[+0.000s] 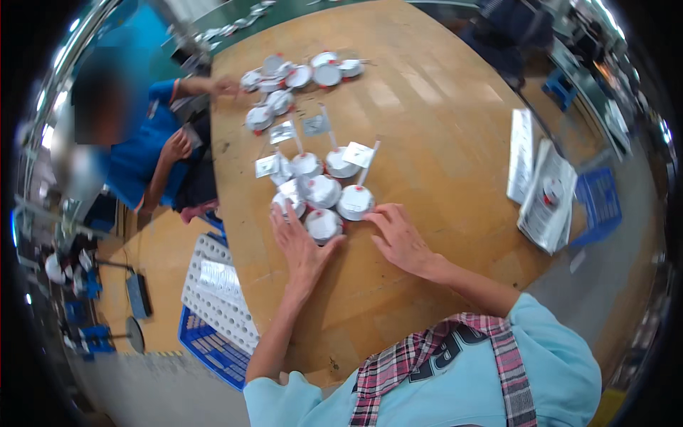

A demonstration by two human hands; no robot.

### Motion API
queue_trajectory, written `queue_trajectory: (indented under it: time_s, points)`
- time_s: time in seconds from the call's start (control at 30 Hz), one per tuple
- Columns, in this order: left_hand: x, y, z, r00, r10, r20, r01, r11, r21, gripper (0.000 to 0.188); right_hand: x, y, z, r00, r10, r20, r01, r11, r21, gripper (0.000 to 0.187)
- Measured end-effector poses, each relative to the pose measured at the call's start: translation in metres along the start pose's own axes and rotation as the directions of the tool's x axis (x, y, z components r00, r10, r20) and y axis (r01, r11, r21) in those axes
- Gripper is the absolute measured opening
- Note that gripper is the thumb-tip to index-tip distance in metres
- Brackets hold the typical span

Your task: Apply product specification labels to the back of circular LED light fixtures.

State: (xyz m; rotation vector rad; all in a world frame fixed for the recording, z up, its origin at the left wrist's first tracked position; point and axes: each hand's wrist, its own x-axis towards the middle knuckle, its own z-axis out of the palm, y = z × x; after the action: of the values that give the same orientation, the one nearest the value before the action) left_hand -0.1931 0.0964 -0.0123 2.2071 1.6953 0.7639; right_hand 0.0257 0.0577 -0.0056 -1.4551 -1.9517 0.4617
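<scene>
A cluster of white, round, domed devices (322,191), resembling smoke detectors, with small red parts stands on the table in front of me. Several carry white strips with square tags (358,154). My left hand (300,245) is spread at the near left of the cluster, fingers on the left device (290,202) and thumb beside the front one (323,225). At the other side, my right hand (402,240) lies with extended fingers, its fingertips at the edge of the right device (354,202). Neither hand lifts anything.
More white devices (326,75) lie in a group farther back. A person in blue (146,153) sits at the left, one hand reaching toward them. At the right edge are white packages (548,196) and a blue basket (597,203). A perforated white tray (217,288) rests over another blue basket (206,345).
</scene>
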Motion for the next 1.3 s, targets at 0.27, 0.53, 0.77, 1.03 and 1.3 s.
queue_trajectory:
  time_s: [0.27,0.53,0.77,1.03,1.3]
  points:
    - [-0.003,0.014,-0.002,0.965,0.102,-0.242,-0.09,0.994,0.061,0.098,-0.025,0.049,-0.069,0.974,-0.04,-0.225,0.045,0.999,0.018,0.019]
    - [0.055,0.117,0.007,0.958,0.257,-0.125,-0.279,0.938,-0.207,0.069,-0.062,0.081,-0.076,0.96,0.064,-0.274,-0.027,0.99,0.136,0.012]
    - [0.27,0.073,0.078,0.957,0.279,-0.077,-0.288,0.945,-0.152,0.078,-0.059,0.097,-0.04,0.972,0.045,-0.231,-0.016,0.992,0.129,0.011]
    - [0.446,-0.03,0.122,0.989,-0.15,-0.01,0.15,0.989,0.017,0.104,-0.064,0.097,-0.052,0.987,0.102,-0.121,-0.08,0.982,0.173,0.014]
    - [0.47,-0.035,0.144,0.933,-0.128,0.335,0.085,0.986,0.141,0.102,-0.059,0.096,-0.058,0.985,0.147,-0.092,-0.128,0.975,0.181,0.013]
